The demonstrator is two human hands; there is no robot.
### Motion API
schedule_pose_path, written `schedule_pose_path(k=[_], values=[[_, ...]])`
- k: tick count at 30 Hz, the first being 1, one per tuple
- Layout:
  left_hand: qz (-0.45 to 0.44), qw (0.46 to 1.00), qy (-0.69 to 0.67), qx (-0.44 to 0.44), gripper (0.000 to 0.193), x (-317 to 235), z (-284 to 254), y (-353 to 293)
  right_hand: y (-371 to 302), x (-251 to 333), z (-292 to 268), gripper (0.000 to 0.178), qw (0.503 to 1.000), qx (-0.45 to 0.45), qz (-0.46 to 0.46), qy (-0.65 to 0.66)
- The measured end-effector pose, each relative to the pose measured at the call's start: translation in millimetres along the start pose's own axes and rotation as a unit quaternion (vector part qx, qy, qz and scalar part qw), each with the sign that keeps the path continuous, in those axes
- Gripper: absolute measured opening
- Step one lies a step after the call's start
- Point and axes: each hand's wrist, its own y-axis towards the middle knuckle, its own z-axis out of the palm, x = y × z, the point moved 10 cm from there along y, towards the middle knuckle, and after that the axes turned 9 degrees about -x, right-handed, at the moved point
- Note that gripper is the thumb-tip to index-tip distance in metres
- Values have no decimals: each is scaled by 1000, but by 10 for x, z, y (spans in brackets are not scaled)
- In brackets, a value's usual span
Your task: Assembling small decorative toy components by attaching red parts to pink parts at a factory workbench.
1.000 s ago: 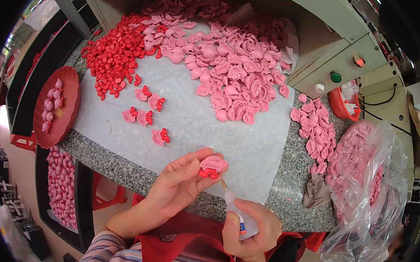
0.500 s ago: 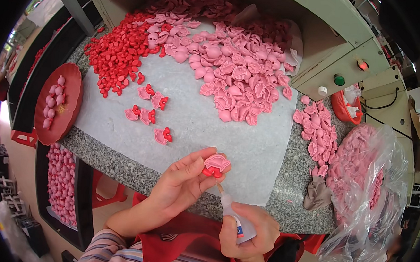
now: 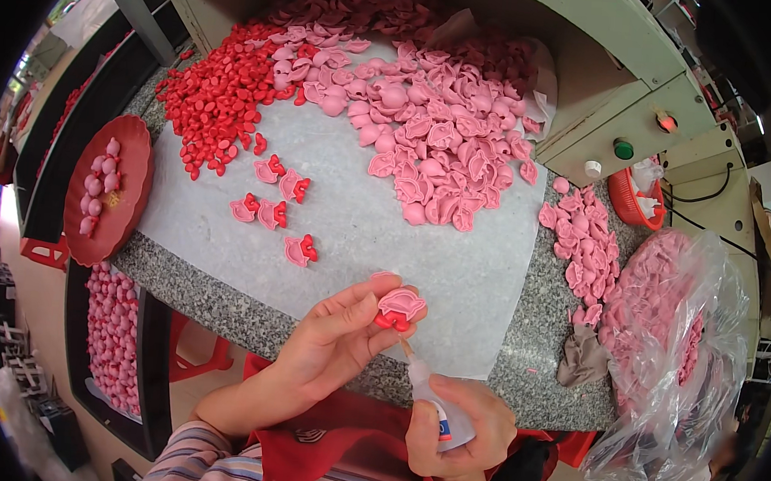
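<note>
Gluing looks like the step in hand, judging by the squeeze bottle (image 3: 434, 396) with its thin nozzle (image 3: 407, 350) aimed up at the pink-and-red piece (image 3: 400, 305). Left hand (image 3: 332, 342) is partly closed, pinching that piece between thumb and fingers, hollow pink side up, red part toward the person. Right hand (image 3: 463, 429) is wrapped round the bottle body, thumb along its side. Nozzle tip sits right by the red part's lower edge; can't tell if it's touching, and no liquid shows. Piece is up over the near part of the white paper (image 3: 454, 285), close to the granite table edge (image 3: 528, 376). Five similar pink-and-red parts (image 3: 273, 214) lie on the paper beyond the left hand, hollow side up where it reads. Loose stock sits behind: red pile (image 3: 217, 95) left, pink pile (image 3: 437, 146) right of it. My read: next move calls for a steady left pinch, tip placed on the rim or seam, and a light, measured squeeze. Too hard a squeeze could flood the hollow or wet the fingertips.
</note>
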Motion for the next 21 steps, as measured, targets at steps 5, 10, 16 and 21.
schedule_pose_path(k=[5,10,16,21], values=[[-6,1000,2,7,46,27,-7,6,13,23,22,23,1000,-1,-14,6],[-7,1000,-1,2,46,34,2,-3,15,29,22,25,1000,-2,-21,7],[-9,1000,-19,8,32,19,-7,-17,7,25,67,27,1000,12,-21,9],[-16,1000,-20,14,32,29,44,-9,25,38,35,27,1000,6,-23,5]])
